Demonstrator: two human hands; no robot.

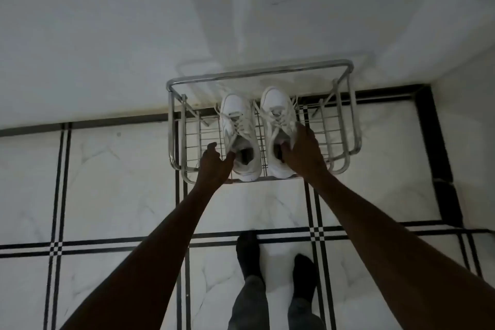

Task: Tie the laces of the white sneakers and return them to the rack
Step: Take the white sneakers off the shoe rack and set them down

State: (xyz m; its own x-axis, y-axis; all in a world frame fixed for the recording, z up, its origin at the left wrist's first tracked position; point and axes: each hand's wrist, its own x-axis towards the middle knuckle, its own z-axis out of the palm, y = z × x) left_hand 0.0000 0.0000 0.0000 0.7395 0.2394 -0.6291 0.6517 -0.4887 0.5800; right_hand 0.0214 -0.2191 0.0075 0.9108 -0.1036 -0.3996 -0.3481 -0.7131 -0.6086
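Observation:
Two white sneakers stand side by side on the metal wire rack, toes toward the wall. The left sneaker has loose laces spread over its tongue. My left hand touches its collar at the left side, with the thumb at the opening. The right sneaker also shows loose laces. My right hand grips its collar, fingers inside the opening and thumb along the outer side.
The rack stands against a white wall on a white tiled floor with black stripes. My feet in dark socks stand just in front of the rack. A black border strip runs along the wall's base.

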